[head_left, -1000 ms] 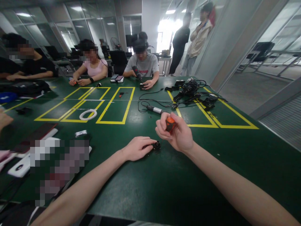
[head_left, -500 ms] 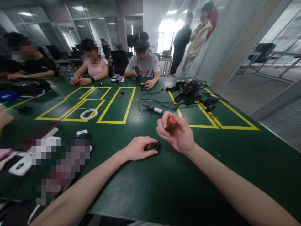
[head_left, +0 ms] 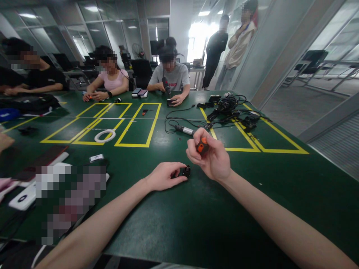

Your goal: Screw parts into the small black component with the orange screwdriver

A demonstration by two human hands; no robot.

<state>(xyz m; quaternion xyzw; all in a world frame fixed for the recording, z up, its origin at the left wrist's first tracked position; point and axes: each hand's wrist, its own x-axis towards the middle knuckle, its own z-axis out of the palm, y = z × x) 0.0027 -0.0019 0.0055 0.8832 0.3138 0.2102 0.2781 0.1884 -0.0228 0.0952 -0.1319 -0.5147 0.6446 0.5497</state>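
Raised a little above the green table, my right hand is closed around a screwdriver with an orange and black handle. The handle's end faces me, and its shaft is out of sight. To its left, my left hand rests on the tabletop. Its thumb and forefinger grip a small black part with a short round neck pointing up. What kind of part it is, I cannot make out. The screwdriver is apart from it.
A corded black and silver tool lies beyond my right hand, near tangled black cables. A white ring lies among yellow tape outlines. A white device is at left. Across the table, a person holds a power tool.
The screwdriver handle has tilted in my right hand, so more of its orange end shows. The left hand keeps its grip on the black part. The view has shifted slightly.
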